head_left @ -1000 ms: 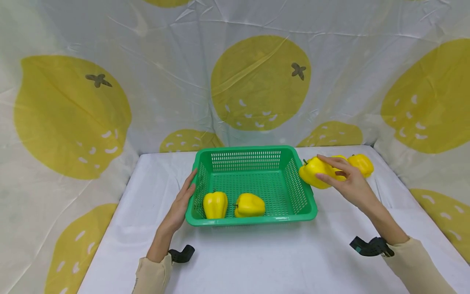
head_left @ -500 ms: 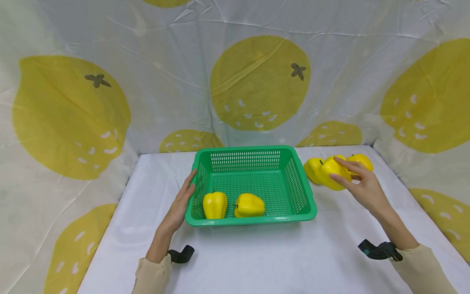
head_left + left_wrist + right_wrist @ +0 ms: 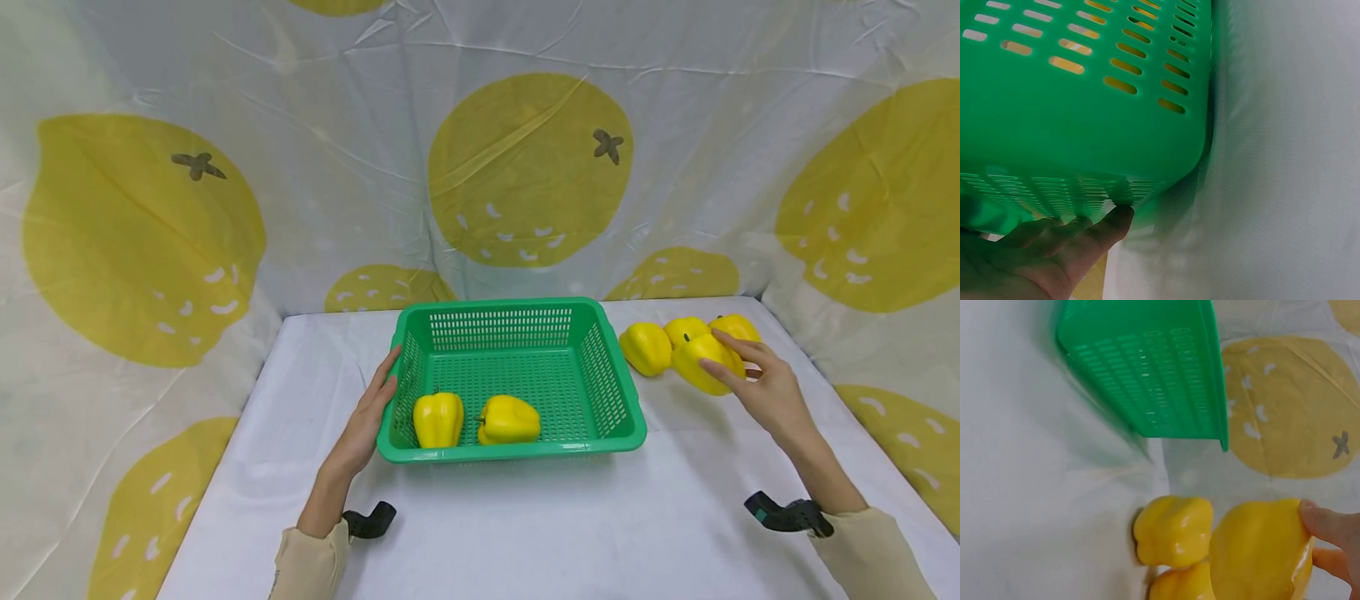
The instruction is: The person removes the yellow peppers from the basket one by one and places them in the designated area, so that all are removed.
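A green plastic basket [image 3: 512, 452] with slotted walls stands mid-table. Inside it, near the front wall, lie two yellow bell peppers, one at the left [image 3: 438, 420] and one beside it [image 3: 509, 419]. My left hand [image 3: 367, 417] rests against the basket's left side; in the left wrist view its straight fingers [image 3: 1094, 240] touch the slotted wall. Right of the basket, my right hand [image 3: 772, 392] pinches a yellow bell pepper [image 3: 705, 364] between thumb and fingers. The right wrist view shows this pepper [image 3: 1260, 550] held above the table surface.
Three more yellow bell peppers, the nearest to the basket [image 3: 647, 348], a middle one [image 3: 686, 328] and a far one [image 3: 735, 327], lie at the back right. A white cloth covers the table [image 3: 510, 533]. Lemon-print curtains [image 3: 345, 167] hang behind and at both sides.
My right hand has moved right with the held bell pepper, away from the basket's right rim, uncovering the peppers behind it. My left hand and the basket have stayed in place.
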